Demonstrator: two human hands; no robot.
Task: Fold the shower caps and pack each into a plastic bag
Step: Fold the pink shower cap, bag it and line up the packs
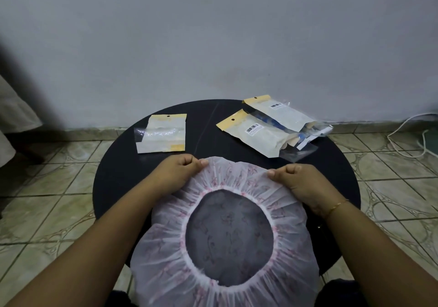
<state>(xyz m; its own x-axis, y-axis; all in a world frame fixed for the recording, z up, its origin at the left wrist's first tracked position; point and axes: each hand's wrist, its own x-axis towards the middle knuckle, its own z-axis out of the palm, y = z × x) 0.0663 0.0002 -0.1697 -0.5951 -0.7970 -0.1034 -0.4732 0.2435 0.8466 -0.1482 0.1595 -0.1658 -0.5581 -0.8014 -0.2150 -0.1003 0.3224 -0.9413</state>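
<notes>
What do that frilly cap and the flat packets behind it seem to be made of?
The shower cap looks like thin, translucent plastic film with a pink print: the dark table shows through it, and it gathers into fine pleats around an elastic rim. The packets seem to be glossy clear plastic, judging by the glare, with yellowish card-like headers.

I saw a shower cap [227,231] of sheer white with a faint pink print and pink marks along its gathered band. The round table [113,183] was black. The packets, one far left [161,133] and two far right [257,132], were cream with yellow tops. The wall [213,34] was pale grey, the floor tiles [47,188] greenish-beige with curling patterns. A gold bracelet [337,205] circled one wrist.
</notes>
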